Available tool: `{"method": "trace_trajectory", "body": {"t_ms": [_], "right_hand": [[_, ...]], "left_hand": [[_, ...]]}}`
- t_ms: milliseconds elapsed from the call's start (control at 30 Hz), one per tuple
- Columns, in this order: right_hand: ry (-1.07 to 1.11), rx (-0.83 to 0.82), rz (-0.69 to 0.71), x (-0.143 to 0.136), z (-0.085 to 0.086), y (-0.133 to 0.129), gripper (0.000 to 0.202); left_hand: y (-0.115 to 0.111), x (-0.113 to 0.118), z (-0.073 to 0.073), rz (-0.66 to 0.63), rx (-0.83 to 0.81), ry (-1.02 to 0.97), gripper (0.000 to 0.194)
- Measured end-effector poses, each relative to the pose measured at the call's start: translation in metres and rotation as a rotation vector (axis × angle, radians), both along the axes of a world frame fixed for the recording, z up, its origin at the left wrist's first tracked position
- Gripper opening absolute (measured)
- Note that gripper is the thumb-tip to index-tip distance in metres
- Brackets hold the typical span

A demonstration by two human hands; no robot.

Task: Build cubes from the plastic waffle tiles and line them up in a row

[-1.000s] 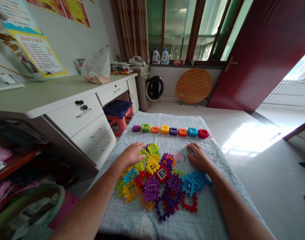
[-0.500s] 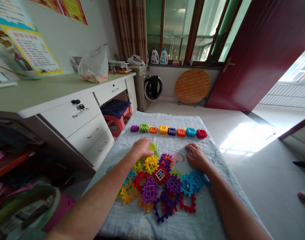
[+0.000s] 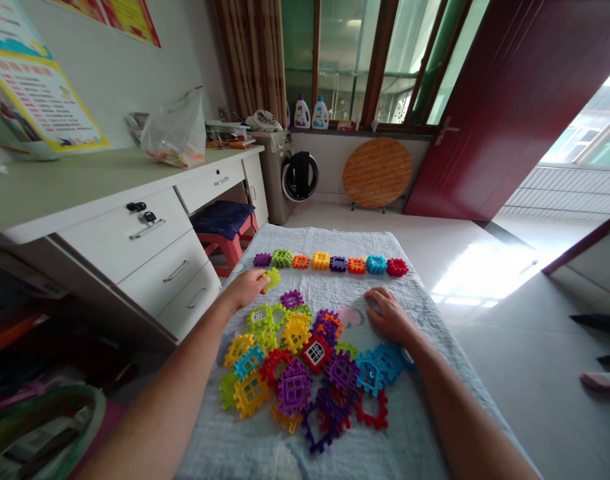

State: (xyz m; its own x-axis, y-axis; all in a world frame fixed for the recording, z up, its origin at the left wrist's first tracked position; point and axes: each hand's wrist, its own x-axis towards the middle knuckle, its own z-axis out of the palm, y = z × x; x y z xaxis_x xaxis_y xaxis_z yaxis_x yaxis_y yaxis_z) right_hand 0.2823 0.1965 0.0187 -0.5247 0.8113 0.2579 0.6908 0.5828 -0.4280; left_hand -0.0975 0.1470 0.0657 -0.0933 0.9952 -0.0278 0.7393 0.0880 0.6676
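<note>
My left hand is closed on a yellow-green interlocking plastic block, held by its edge at the left of the cloth. Behind it runs a row of assembled blocks: purple, green, orange, yellow, dark purple, orange, blue and red. Nearer me lies a loose pile of notched pieces, among them a purple piece, a red piece with a white window and a blue piece. My right hand rests on the cloth right of the pile, fingers stretched, holding nothing.
A pale blue cloth covers the table. On the left is a desk with drawers and a plastic bag; a stool stands beside it. Further back are a washing machine and a round wooden tabletop.
My left hand has moved left and away from the pile with the yellow-green block, uncovering a purple piece and green pieces. The right hand stays in place on the cloth. The view shifted slightly.
</note>
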Motion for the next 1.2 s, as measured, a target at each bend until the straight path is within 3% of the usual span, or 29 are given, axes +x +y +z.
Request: {"method": "trace_trajectory", "body": {"t_ms": [133, 333, 500, 767, 1000, 1200], "right_hand": [[0.006, 0.006, 0.002, -0.001, 0.001, -0.001, 0.032], [0.023, 0.003, 0.001, -0.001, -0.001, 0.000, 0.031], [0.026, -0.002, 0.012, 0.001, -0.003, 0.001, 0.032], [0.021, 0.008, 0.007, 0.000, -0.002, 0.001, 0.032], [0.012, 0.006, 0.012, 0.001, -0.003, 0.001, 0.032], [0.010, 0.016, 0.010, 0.001, -0.005, 0.002, 0.033]], "left_hand": [[0.003, -0.006, -0.005, 0.009, -0.024, 0.019, 0.035], [0.011, -0.006, -0.018, -0.006, 0.058, 0.298, 0.034], [0.012, -0.012, -0.025, 0.030, 0.098, 0.357, 0.042], [0.014, -0.007, -0.017, -0.135, 0.028, 0.382, 0.053], [0.019, -0.011, -0.013, -0.163, 0.005, 0.401, 0.051], [0.011, -0.015, -0.011, -0.191, 0.010, 0.362, 0.053]]}}
